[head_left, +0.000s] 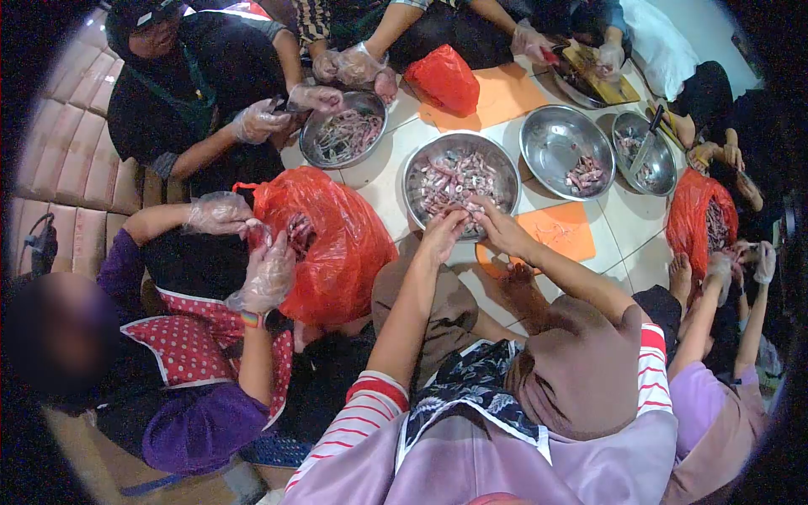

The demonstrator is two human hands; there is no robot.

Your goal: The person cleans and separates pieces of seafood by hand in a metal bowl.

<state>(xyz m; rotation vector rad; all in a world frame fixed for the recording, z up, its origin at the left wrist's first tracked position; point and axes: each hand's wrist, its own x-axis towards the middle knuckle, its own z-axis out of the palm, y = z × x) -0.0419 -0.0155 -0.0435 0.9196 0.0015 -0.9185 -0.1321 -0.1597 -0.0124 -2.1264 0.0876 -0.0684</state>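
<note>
My left hand [444, 234] and my right hand [498, 225] meet at the near rim of a steel bowl [409, 198]. Both are bare, with fingers closed in a pinch and fingertips close together. What they grip is too small to make out against the bowl's contents. Many small pinkish-white raw pieces [459, 178] fill the bowl beyond my fingers. Below my right forearm lies an orange cutting board [576, 240] with thin pale scraps [554, 229] on it.
More steel bowls, one at left [312, 156] and one at right [543, 139], hold similar pieces. A red plastic bag [353, 244] stands at left, another [686, 215] at right. A red bundle [443, 80] rests on an orange sheet [513, 97]. People's gloved hands [268, 273] work around me.
</note>
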